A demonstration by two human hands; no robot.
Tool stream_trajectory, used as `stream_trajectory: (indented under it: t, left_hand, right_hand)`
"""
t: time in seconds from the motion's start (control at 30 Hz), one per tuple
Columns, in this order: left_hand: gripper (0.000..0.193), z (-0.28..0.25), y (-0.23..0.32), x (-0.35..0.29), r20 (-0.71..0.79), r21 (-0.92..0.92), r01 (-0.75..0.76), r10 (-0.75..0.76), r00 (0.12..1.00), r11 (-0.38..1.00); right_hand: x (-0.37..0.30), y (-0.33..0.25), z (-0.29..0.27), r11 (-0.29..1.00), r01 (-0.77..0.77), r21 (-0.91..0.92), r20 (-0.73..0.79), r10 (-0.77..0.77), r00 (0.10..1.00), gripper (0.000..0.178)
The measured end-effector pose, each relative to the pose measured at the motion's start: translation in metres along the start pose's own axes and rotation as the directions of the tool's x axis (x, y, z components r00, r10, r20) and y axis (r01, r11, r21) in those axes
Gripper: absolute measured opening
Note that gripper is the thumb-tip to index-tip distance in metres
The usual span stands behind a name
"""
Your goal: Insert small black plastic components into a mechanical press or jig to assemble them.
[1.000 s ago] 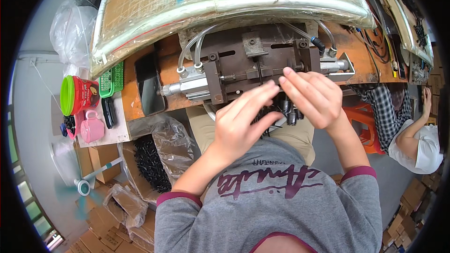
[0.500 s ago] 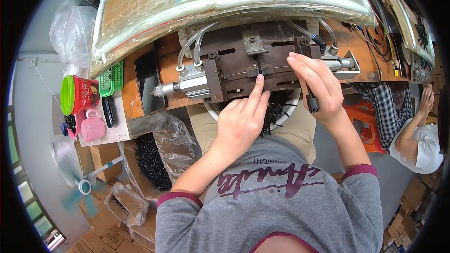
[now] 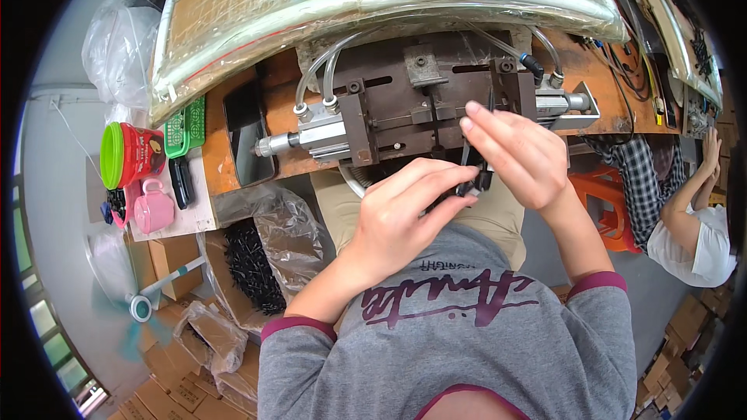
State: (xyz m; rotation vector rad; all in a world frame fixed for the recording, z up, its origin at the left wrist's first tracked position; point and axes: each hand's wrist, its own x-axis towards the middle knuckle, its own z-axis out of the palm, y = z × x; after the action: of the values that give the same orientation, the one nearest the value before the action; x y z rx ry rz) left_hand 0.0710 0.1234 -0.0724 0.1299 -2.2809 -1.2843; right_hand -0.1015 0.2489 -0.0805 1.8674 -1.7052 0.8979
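Observation:
My left hand (image 3: 408,206) is closed in a pinch below the front edge of the brown metal fixture (image 3: 397,140), with a small black piece (image 3: 467,187) at its thumb and index finger. Close beside it, my right hand (image 3: 520,157) curls around a thin black rod with a ribbed head (image 3: 484,179). The rod's upper end sticks up past the fingers, while the palm hides its middle. At the centre of the fixture a narrow slot runs under a grey metal block (image 3: 422,68). Where the pieces in my two hands meet is partly hidden by fingers.
Silver air cylinders (image 3: 323,138) with clear hoses flank the fixture. Behind it, a plastic-wrapped board (image 3: 257,7) carries several black rods. A phone (image 3: 247,136), a red tub (image 3: 140,157) and a pink cup (image 3: 154,210) stand left. A co-worker (image 3: 692,233) sits right.
My left hand has left the fixture's centre, where its index finger pointed, and moved down and right to meet my right hand. The right hand has shifted slightly left and down.

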Motion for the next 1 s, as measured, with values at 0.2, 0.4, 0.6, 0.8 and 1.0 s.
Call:
stream_trajectory:
  t: [0.2,0.4,0.6,0.8,1.0]
  left_hand:
    - [0.029,0.019,-0.034,-0.011,-0.055,0.559,-0.093,0.149,0.987,0.824]
    - [0.03,0.026,-0.042,-0.002,0.05,0.708,-0.167,0.188,0.981,0.686]
    - [0.033,0.012,-0.028,0.005,0.158,0.688,-0.166,0.078,0.984,0.706]
    - [0.015,-0.039,-0.02,0.106,-0.138,0.419,-0.279,0.364,0.921,0.864]
    - [0.039,-0.045,-0.061,0.199,-0.164,0.652,0.03,0.103,0.981,0.758]
  right_hand:
    - [0.005,-0.001,-0.01,0.93,-0.256,0.263,-0.018,0.27,0.963,0.055]
    - [-0.004,-0.005,-0.007,0.866,-0.336,0.371,-0.036,0.375,0.926,0.041]
    - [-0.01,-0.019,-0.013,0.869,-0.413,0.273,0.143,0.388,0.91,0.034]
    - [-0.025,-0.037,0.006,0.926,-0.368,0.088,0.287,0.33,0.899,0.026]
    - [-0.018,-0.044,0.032,0.965,-0.26,-0.022,0.317,0.253,0.914,0.017]
